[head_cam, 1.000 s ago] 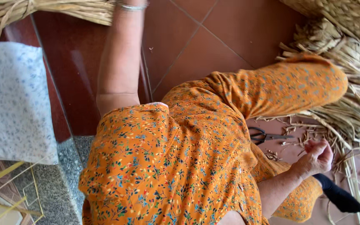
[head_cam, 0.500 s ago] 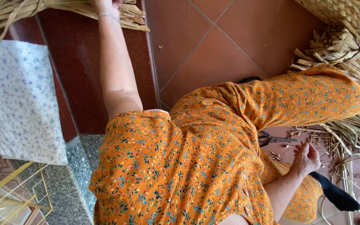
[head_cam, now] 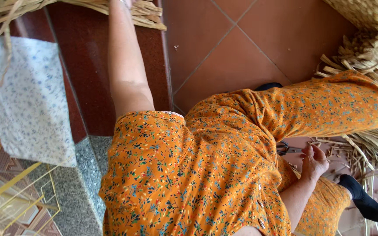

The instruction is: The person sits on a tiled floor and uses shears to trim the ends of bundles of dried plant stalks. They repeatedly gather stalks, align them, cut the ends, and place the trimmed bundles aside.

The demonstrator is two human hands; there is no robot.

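My left arm stretches up to the top edge, where my left hand (head_cam: 127, 2) meets a bundle of dried straw strips (head_cam: 147, 14); only the heel of the hand shows, so its grip is hidden. My right hand (head_cam: 314, 161) hangs beside my orange flowered trouser leg (head_cam: 329, 105), fingers loosely curled and holding nothing, just right of dark-handled scissors (head_cam: 284, 148) that lie on the floor. Loose straw scraps (head_cam: 351, 153) are scattered around that hand.
A big pile of dried straw (head_cam: 372, 57) and a woven basket (head_cam: 368, 13) fill the right edge. My black-socked foot (head_cam: 366, 202) rests at lower right. A pale patterned cloth (head_cam: 27, 100) lies left, by a speckled granite step (head_cam: 82, 183) and red floor tiles (head_cam: 241, 52).
The view has shifted, so my left hand has slid off the top edge at the straw bundle. My right hand has lowered towards the floor beside the scissors.
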